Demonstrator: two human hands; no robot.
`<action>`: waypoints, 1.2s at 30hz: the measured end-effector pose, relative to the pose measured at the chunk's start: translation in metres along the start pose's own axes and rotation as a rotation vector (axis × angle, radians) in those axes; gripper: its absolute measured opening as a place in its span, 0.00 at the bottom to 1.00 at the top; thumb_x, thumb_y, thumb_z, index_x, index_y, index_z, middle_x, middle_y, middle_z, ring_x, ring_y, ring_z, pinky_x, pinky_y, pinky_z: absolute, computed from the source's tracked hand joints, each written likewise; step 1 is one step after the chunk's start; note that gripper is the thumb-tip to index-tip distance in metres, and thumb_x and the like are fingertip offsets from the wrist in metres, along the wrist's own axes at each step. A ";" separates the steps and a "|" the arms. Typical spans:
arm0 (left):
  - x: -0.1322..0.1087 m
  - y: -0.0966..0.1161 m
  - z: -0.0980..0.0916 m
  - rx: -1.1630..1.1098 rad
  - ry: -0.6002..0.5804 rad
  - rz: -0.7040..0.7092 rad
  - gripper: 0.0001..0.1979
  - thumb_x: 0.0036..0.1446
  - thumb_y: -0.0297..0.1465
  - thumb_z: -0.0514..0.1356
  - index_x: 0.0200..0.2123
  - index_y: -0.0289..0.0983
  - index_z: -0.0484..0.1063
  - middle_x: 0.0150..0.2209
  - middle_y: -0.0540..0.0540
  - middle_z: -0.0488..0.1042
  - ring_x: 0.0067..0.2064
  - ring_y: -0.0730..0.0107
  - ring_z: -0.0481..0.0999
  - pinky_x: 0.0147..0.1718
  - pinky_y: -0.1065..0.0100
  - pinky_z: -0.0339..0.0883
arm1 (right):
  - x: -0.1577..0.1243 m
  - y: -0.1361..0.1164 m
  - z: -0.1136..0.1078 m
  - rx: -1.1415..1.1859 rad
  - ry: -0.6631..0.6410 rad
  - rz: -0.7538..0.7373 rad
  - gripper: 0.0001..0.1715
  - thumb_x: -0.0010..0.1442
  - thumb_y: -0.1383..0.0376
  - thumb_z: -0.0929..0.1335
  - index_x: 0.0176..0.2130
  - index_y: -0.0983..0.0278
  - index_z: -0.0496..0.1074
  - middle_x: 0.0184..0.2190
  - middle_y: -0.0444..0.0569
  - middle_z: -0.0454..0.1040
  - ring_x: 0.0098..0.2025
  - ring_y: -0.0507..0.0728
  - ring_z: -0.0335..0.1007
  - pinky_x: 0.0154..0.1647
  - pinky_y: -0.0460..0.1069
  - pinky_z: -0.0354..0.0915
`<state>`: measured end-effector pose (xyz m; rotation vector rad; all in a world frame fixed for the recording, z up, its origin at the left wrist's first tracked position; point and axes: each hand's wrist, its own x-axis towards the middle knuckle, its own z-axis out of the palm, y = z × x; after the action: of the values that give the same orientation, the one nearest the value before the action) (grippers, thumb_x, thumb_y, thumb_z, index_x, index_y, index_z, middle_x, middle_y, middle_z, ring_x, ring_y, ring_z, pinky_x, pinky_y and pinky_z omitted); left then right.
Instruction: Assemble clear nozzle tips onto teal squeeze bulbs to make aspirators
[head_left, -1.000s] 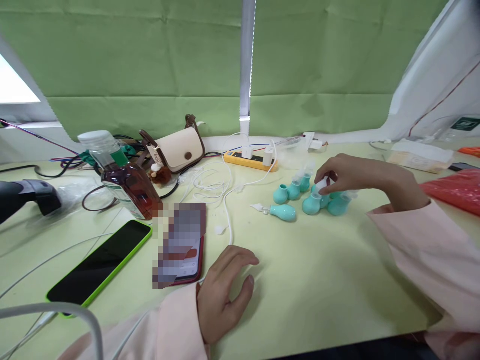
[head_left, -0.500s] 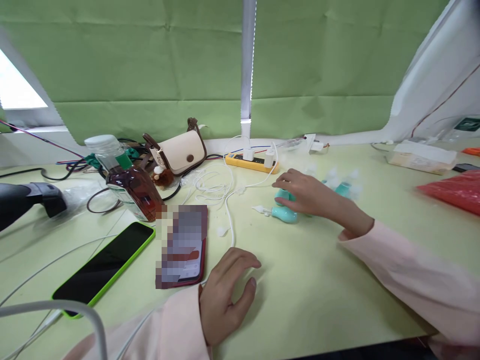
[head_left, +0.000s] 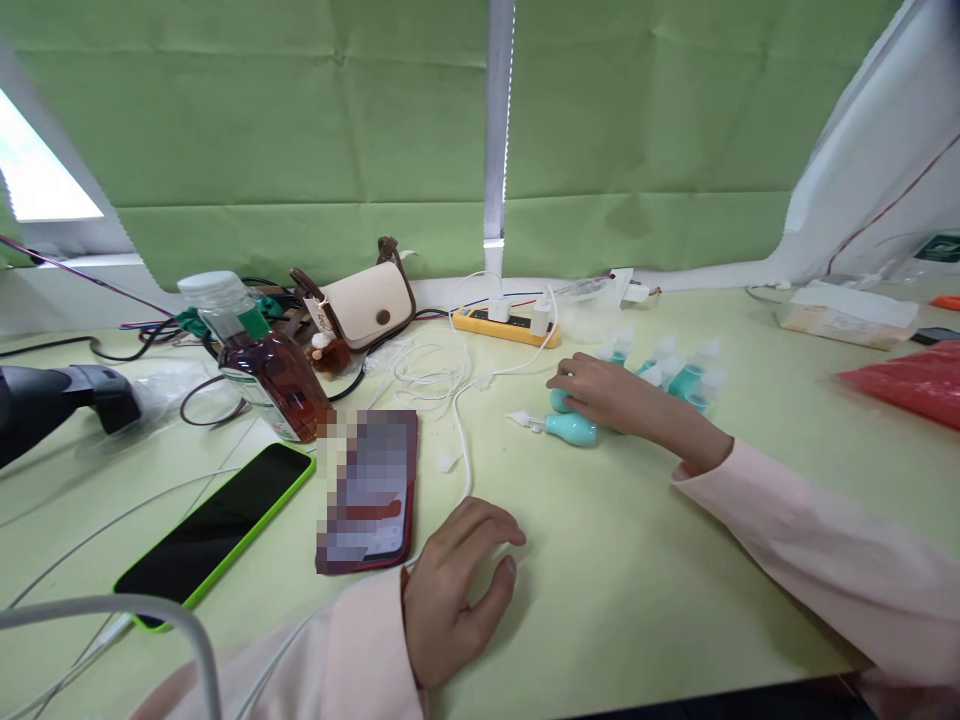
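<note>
My left hand (head_left: 465, 590) rests on the table beside the red-cased phone (head_left: 401, 500), holding nothing, its thumb apart from its curled fingers. Farther off to the right, my right hand (head_left: 596, 392) is closed from above around a teal bulb syringe (head_left: 559, 400), most of which the fingers and palm hide. Just in front of that hand lies another teal bulb syringe (head_left: 574, 430), its clear nozzle pointing left. Several more teal bulb syringes with clear tips (head_left: 686, 380) stand or lie behind my right wrist.
On the left are a green-edged phone (head_left: 217, 530), a bottle of dark red liquid (head_left: 274, 380) and a black scanner-like device (head_left: 67, 400). A cream bag (head_left: 371, 305) and yellow power strip (head_left: 469, 322) stand at the back. White cables (head_left: 427, 375) cross the middle. A red package (head_left: 915, 380) lies right.
My right hand has lowered slightly, its fingers closing more over the teal bulb syringe. My left hand keeps its pose. The whole view has shifted a little.
</note>
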<state>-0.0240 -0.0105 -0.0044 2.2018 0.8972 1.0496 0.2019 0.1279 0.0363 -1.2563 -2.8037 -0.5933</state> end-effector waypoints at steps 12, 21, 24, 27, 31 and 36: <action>0.017 -0.017 -0.007 0.965 0.035 0.074 0.17 0.50 0.22 0.50 0.46 0.31 0.63 0.51 0.32 0.60 0.54 0.44 0.55 0.46 0.47 0.56 | 0.003 -0.006 -0.005 -0.031 0.045 0.070 0.14 0.54 0.66 0.60 0.40 0.67 0.67 0.41 0.57 0.66 0.41 0.61 0.61 0.33 0.51 0.58; 0.009 -0.011 -0.003 0.906 -0.045 0.224 0.16 0.51 0.29 0.50 0.43 0.31 0.67 0.46 0.33 0.67 0.50 0.45 0.62 0.45 0.47 0.58 | 0.058 -0.049 0.012 0.055 -0.035 0.050 0.37 0.52 0.75 0.58 0.58 0.57 0.41 0.57 0.57 0.44 0.49 0.66 0.55 0.34 0.52 0.58; 0.005 -0.010 -0.001 0.793 -0.014 0.348 0.13 0.50 0.27 0.51 0.38 0.31 0.68 0.40 0.36 0.71 0.46 0.51 0.67 0.41 0.51 0.62 | 0.075 -0.048 0.021 0.073 -0.125 0.076 0.35 0.50 0.78 0.57 0.56 0.59 0.48 0.53 0.59 0.54 0.45 0.64 0.59 0.33 0.52 0.57; 0.003 -0.009 -0.001 0.690 -0.013 0.395 0.10 0.49 0.27 0.51 0.34 0.31 0.69 0.32 0.39 0.72 0.40 0.56 0.69 0.35 0.56 0.66 | 0.081 -0.044 0.023 0.087 -0.148 0.050 0.23 0.52 0.78 0.56 0.46 0.64 0.62 0.40 0.57 0.66 0.38 0.60 0.63 0.33 0.51 0.56; 0.004 -0.009 -0.001 0.572 -0.019 0.309 0.09 0.50 0.25 0.50 0.32 0.31 0.68 0.27 0.42 0.70 0.34 0.63 0.69 0.29 0.63 0.66 | 0.076 -0.045 0.016 0.112 -0.107 0.042 0.17 0.53 0.77 0.56 0.39 0.68 0.66 0.34 0.57 0.68 0.36 0.59 0.64 0.33 0.51 0.55; 0.004 -0.009 -0.002 0.274 0.083 0.043 0.07 0.53 0.25 0.49 0.34 0.34 0.65 0.27 0.46 0.69 0.30 0.71 0.68 0.29 0.69 0.65 | 0.047 -0.049 -0.019 0.252 -0.011 -0.009 0.14 0.55 0.69 0.59 0.43 0.65 0.64 0.37 0.51 0.68 0.36 0.54 0.64 0.33 0.47 0.57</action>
<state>-0.0269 -0.0012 -0.0077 2.4244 1.0914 1.1007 0.1316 0.1253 0.0449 -1.2003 -2.7837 -0.2226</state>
